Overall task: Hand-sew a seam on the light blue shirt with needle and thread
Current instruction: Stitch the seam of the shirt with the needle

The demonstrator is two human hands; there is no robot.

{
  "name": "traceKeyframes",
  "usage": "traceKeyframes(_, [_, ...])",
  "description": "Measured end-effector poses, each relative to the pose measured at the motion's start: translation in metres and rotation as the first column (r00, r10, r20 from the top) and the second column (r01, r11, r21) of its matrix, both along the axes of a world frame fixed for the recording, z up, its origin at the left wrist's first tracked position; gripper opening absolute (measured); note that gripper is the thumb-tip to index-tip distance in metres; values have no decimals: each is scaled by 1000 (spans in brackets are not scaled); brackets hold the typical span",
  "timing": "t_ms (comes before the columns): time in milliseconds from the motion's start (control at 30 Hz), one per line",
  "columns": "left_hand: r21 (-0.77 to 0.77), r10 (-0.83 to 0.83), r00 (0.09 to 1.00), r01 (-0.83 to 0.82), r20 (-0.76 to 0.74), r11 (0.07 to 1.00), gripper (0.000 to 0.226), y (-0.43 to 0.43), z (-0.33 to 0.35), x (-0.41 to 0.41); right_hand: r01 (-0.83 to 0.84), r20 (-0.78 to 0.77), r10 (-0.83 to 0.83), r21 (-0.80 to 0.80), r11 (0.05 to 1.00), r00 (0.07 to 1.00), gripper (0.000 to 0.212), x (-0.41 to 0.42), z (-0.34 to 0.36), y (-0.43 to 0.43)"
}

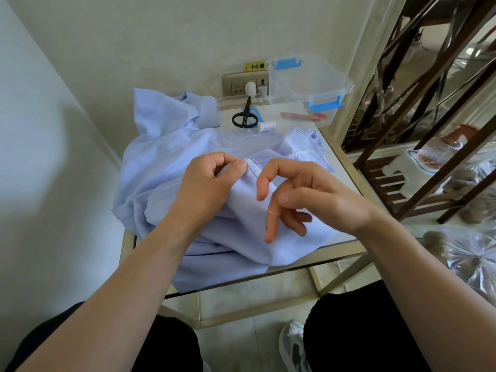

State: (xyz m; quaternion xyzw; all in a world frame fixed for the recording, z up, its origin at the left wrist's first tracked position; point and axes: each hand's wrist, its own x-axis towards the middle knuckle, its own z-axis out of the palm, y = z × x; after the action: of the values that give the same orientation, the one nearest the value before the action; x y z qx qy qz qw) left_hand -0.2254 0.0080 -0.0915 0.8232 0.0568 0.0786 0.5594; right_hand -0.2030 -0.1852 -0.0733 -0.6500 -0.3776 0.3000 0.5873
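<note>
Nearly front-to-back, shirt seam (251, 174) in left hand (212, 183)

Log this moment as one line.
left hand: pinches shirt fold | right hand: thread across one finger | scissors, spool: untouched

Lt blue shirt (171, 167) crumpled on glass table, white thread (271, 212) across fold

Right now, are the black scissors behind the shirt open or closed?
Closed. The scissors lie flat with both blades together in a single point toward the wall, and the handle loops sit side by side.
</note>
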Motion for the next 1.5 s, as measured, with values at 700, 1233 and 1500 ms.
traceKeyframes(700, [50, -130, 988, 126, 86, 991, 23, -8, 2, -4, 506, 656, -496, 197, 840, 569, 7, 17, -25, 17])
traceKeyframes(1233, [-41, 58, 994, -54, 98, 998, 21, -3, -4, 2, -701, -428, 656, 69, 710, 622, 10, 1, 4, -5])
traceKeyframes(1500, [-62, 3, 994, 4, 113, 998, 21, -7, 0, -2, 474, -68, -472, 15, 881, 879, 14, 10, -9, 14])
